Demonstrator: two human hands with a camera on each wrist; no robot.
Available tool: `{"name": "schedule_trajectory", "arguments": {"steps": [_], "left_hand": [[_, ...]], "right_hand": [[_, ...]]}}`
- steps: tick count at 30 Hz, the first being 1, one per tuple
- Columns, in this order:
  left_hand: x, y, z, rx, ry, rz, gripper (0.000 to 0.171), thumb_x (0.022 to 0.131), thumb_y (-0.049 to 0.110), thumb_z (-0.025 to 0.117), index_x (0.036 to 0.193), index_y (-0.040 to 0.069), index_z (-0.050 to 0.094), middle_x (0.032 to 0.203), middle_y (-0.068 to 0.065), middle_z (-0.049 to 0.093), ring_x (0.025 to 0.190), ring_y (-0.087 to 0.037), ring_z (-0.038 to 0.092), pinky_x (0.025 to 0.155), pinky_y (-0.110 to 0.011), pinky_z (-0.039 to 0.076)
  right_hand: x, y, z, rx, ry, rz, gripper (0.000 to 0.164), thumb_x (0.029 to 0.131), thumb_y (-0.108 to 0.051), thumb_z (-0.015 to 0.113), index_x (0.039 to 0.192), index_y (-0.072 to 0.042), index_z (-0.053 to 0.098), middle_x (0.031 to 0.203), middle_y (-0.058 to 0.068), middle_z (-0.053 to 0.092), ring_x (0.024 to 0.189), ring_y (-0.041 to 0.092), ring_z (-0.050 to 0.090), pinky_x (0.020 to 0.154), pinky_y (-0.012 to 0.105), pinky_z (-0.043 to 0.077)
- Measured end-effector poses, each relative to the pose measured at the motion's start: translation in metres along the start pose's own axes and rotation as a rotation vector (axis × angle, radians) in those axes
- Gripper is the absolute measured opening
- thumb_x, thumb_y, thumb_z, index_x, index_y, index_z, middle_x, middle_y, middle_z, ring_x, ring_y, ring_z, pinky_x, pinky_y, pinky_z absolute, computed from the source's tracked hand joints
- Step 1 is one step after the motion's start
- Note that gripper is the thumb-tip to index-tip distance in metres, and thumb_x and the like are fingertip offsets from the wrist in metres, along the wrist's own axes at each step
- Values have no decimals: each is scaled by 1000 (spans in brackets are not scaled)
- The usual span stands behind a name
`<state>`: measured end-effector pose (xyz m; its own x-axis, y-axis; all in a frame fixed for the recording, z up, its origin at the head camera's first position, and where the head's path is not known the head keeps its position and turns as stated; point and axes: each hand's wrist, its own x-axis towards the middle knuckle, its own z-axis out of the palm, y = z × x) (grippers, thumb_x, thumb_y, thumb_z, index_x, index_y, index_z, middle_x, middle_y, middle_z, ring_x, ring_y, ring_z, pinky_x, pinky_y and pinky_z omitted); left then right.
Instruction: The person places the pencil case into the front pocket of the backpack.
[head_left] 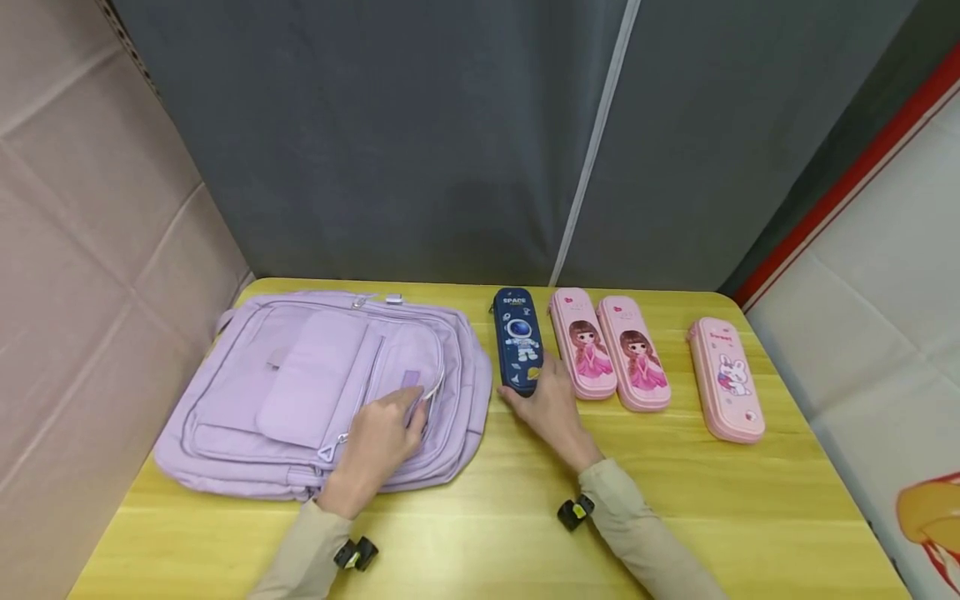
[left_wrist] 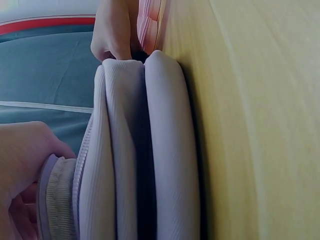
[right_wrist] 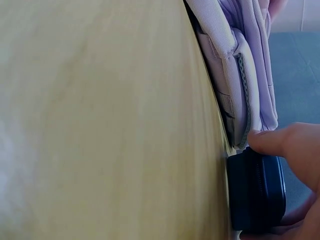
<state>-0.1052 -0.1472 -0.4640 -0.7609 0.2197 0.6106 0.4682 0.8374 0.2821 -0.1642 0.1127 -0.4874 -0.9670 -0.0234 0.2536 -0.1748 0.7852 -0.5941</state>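
Observation:
A lilac backpack [head_left: 307,375] lies flat on the table's left side. At its right end my left hand [head_left: 382,437] holds the edge of the front pocket, where a pale lining shows at the opening. In the left wrist view, the thumb and fingers of the left hand [left_wrist: 25,165] are on either side of that edge. Just right of the bag lies a navy pencil case [head_left: 517,333] with an astronaut print. My right hand [head_left: 551,408] grips its near end, thumb on the left and fingers on the right, as the right wrist view also shows.
Two pink pencil cases with a doll print, one [head_left: 583,346] beside the other [head_left: 635,354], lie right of the navy one. A pink rabbit case [head_left: 726,379] lies farther right. A grey curtain [head_left: 420,167] stands behind the yellow wooden table [head_left: 480,550].

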Motion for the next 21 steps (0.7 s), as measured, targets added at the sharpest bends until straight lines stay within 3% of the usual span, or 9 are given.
{"name": "schedule_trajectory", "arguments": {"steps": [7, 15, 21], "left_hand": [[2, -1, -4, -22, 57, 0, 19, 83, 8, 76, 100, 1, 78, 93, -16, 78, 81, -33, 76, 70, -43, 61], [9, -6, -9, -38, 135, 30, 17, 83, 6, 75, 96, -3, 78, 89, -17, 77, 78, -34, 76, 67, -44, 61], [15, -8, -18, -93, 201, -27, 16, 83, 5, 76, 96, -3, 78, 88, -19, 77, 78, -37, 76, 67, -46, 61]], "right_hand": [[0, 0, -5, 7, 20, 24, 81, 71, -38, 92, 123, 14, 58, 105, 26, 67, 88, 36, 67, 78, 46, 58], [-1, 8, -9, 93, 76, 92, 79, 73, -34, 92, 129, 10, 58, 114, 26, 69, 98, 39, 68, 87, 49, 57], [-3, 9, -16, 133, 101, 84, 82, 75, -34, 90, 135, 10, 55, 124, 27, 66, 107, 40, 67, 94, 51, 54]]}}
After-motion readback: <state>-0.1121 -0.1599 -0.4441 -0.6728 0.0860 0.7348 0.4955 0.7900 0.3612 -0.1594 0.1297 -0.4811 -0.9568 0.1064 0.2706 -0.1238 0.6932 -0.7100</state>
